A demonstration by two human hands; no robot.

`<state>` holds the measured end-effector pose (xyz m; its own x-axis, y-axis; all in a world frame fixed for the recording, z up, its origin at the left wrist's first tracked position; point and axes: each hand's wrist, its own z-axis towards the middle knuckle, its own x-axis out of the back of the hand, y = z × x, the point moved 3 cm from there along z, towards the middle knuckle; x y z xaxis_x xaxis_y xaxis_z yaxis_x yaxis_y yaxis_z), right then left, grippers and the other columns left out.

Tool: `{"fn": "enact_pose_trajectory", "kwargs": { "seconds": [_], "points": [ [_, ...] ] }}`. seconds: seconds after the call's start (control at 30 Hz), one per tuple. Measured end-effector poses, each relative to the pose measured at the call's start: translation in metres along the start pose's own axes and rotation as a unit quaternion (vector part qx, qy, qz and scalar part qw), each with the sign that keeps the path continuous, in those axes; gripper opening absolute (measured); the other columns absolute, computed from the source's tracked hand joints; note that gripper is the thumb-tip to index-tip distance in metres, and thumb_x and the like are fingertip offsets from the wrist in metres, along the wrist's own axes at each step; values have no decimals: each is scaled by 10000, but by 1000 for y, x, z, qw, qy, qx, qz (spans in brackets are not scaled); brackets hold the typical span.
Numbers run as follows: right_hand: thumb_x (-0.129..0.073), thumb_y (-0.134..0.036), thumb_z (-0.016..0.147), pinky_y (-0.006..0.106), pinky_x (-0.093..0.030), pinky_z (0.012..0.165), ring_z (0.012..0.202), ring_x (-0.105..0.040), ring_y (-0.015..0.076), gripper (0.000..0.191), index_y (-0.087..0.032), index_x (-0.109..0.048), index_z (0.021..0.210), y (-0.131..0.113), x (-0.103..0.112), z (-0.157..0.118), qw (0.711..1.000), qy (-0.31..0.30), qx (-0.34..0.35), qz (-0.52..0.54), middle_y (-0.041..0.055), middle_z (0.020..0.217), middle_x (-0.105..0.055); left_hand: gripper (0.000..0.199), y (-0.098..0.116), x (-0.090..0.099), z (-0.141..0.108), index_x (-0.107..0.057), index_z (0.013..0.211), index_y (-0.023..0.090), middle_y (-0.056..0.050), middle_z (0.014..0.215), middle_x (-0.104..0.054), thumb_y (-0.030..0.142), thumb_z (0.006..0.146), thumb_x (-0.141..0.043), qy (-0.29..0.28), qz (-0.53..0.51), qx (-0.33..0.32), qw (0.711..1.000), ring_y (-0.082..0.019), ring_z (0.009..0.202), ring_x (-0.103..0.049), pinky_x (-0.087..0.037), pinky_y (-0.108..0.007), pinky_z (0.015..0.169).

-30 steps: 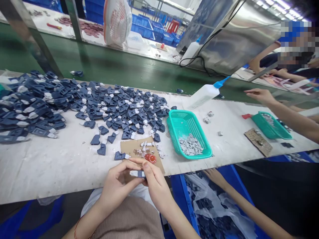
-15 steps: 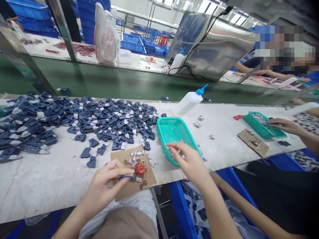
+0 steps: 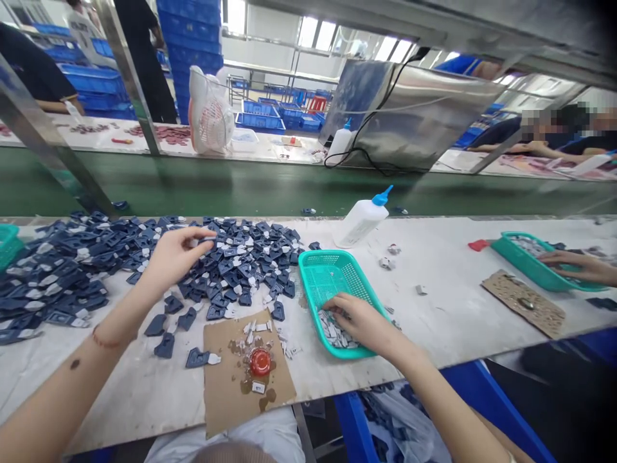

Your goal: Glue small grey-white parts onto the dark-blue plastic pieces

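Note:
My left hand (image 3: 179, 252) is over the near side of a pile of dark blue plastic pieces with white tips (image 3: 231, 267). Thumb and fingers are pinched on what looks like one dark blue piece, mostly hidden. Inside a green mesh basket (image 3: 308, 270), my right hand (image 3: 354, 318) has its fingers curled down among small grey-white parts (image 3: 335, 334); whether it grips one is hidden. On a wet-spotted cardboard sheet (image 3: 226, 411) sit a red round cap (image 3: 260, 362) and a small grey-white part (image 3: 258, 387). A single blue piece (image 3: 198, 358) overlaps the cardboard's left edge.
Behind the basket a white glue bottle with blue nozzle (image 3: 364, 218) stands tilted. To the right, a co-worker's hand (image 3: 573, 263) is at another green basket (image 3: 520, 257), near a second cardboard (image 3: 520, 302). Below the table edge is a blue bin (image 3: 357, 424).
My left hand has moved from beside the red cap up and left to the pile. My right hand has gone down into the basket's parts. The camera view has tilted up.

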<state>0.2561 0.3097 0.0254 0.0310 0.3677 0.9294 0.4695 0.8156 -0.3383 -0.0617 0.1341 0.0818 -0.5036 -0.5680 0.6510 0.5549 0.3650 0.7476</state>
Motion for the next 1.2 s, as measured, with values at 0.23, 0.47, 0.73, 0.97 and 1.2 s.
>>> {"fn": "enact_pose_trajectory", "kwargs": {
  "seconds": [0.23, 0.47, 0.73, 0.97, 1.2],
  "points": [
    [-461, -48, 801, 375, -503, 868, 1014, -617, 244, 325, -176, -659, 1025, 10, 1, -7, 999, -32, -20, 39, 100, 1041, -664, 299, -4, -44, 131, -730, 1028, 130, -85, 1019, -747, 278, 788, -627, -45, 93, 1, 995, -239, 968, -662, -493, -285, 861],
    [-467, -35, 784, 359, -516, 819, 964, -625, 227, 329, -225, -648, 982, 20, 2, -9, 995, -32, -27, 90, 61, 999, -652, 275, -18, -92, 197, -608, 1129, 155, -83, 1135, -632, 319, 908, -585, -122, 218, 16, 968, -211, 973, -635, -541, -407, 827],
    [-435, -57, 859, 338, -504, 796, 947, -614, 209, 243, -222, -604, 917, 22, 0, -10, 992, -47, -22, 114, 63, 1010, -613, 322, 39, -148, 222, -583, 1191, 161, -106, 1252, -580, 318, 910, -576, -143, 271, -139, 942, -249, 1095, -585, -495, -474, 919],
    [-483, -78, 857, 361, -505, 818, 976, -615, 229, 269, -236, -657, 989, 26, -1, -10, 987, -58, -49, 144, 59, 1018, -652, 367, 85, -226, 208, -555, 1240, 164, -112, 1277, -567, 316, 907, -583, -217, 237, -226, 919, -261, 1121, -575, -482, -497, 935],
    [-458, -164, 911, 346, -529, 755, 902, -646, 210, 254, -229, -681, 1014, 29, 13, 3, 988, 42, -15, 147, 73, 1004, -672, 286, 79, -217, 201, -615, 1162, 142, -122, 1219, -624, 223, 889, -589, -181, 151, -170, 957, -276, 1154, -571, -435, -496, 997]
  ]
}}
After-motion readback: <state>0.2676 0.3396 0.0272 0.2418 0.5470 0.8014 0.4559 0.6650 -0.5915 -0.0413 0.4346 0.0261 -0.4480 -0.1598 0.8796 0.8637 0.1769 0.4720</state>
